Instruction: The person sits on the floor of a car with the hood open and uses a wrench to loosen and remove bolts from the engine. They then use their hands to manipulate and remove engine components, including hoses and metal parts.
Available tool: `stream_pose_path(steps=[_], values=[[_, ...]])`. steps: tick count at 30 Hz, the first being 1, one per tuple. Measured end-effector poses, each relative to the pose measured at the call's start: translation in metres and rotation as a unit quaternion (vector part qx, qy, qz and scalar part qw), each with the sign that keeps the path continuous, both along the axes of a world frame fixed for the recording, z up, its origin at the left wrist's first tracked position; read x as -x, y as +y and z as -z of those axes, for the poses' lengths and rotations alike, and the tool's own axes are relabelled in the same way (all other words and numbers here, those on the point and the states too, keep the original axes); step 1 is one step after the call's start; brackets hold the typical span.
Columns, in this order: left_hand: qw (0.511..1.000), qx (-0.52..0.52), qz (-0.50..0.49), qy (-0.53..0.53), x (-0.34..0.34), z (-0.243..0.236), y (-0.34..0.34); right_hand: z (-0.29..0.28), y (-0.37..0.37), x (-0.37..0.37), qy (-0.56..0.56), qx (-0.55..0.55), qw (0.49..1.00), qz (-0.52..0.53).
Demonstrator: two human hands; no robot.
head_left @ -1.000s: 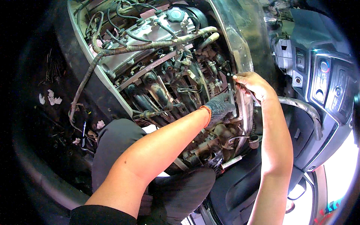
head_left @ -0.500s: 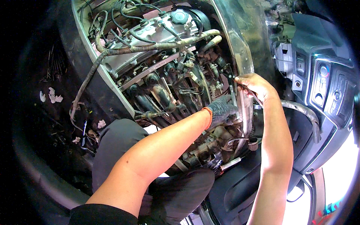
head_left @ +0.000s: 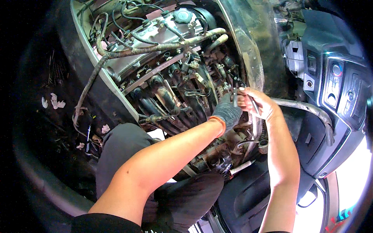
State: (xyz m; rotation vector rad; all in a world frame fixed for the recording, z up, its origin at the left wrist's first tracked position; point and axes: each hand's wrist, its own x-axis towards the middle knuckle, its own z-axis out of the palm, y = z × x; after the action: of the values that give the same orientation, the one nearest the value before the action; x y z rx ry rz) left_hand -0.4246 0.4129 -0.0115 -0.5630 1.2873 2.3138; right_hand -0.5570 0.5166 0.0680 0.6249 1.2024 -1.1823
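Note:
My left hand (head_left: pixel 227 113), in a grey knit glove with an orange cuff, is closed around a slim metal hand tool (head_left: pixel 235 97) whose upper end points into the engine bay. Close beside it on the right, my bare right hand (head_left: pixel 259 104) has its fingers curled around a thin dark rod (head_left: pixel 254 106). Both hands are over the right edge of the opening, beside the exposed engine (head_left: pixel 171 70). What the tool's far end touches is too small and dark to tell.
A ribbed hose (head_left: pixel 155 49) crosses the engine below a round filler cap (head_left: pixel 182 16). On the right are a grey pipe (head_left: pixel 311 110) and the dashboard panel (head_left: pixel 336 85). Crumpled white scraps (head_left: pixel 57 101) and a thin shiny tool (head_left: pixel 88 138) lie on the dark floor at left.
My left hand has moved up with the metal tool, close to my right hand. The right hand has shifted slightly down and left, its fingers now nearer the glove.

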Motion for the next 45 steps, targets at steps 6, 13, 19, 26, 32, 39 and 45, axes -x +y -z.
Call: stream_pose_path(steps=[6, 13, 19, 26, 32, 39, 45], values=[[0.835, 0.457, 0.281, 0.122, 0.014, -0.090, -0.092, 0.009, -0.079, -0.034, 0.043, -0.185, 0.978, 0.090], [0.728, 0.558, 0.197, 0.346, -0.018, -0.152, -0.242, 0.011, -0.068, -0.045, 0.191, -0.222, 0.956, 0.031], [0.568, 0.706, 0.165, 0.389, -0.050, -0.038, -0.374, 0.020, -0.045, -0.049, 0.241, -0.192, 0.951, -0.012], [0.500, 0.715, 0.169, 0.458, -0.073, -0.014, -0.384, 0.004, -0.054, -0.032, 0.151, -0.165, 0.969, -0.105], [0.523, 0.708, 0.226, 0.417, -0.071, -0.004, -0.384, 0.024, -0.040, -0.052, 0.093, -0.190, 0.977, 0.036], [0.545, 0.703, 0.299, 0.345, -0.073, -0.015, -0.385, 0.033, -0.058, -0.075, 0.084, -0.158, 0.982, 0.064], [0.504, 0.727, 0.209, 0.418, -0.070, -0.015, -0.381, 0.030, -0.059, -0.078, 0.195, -0.207, 0.959, 0.011]])
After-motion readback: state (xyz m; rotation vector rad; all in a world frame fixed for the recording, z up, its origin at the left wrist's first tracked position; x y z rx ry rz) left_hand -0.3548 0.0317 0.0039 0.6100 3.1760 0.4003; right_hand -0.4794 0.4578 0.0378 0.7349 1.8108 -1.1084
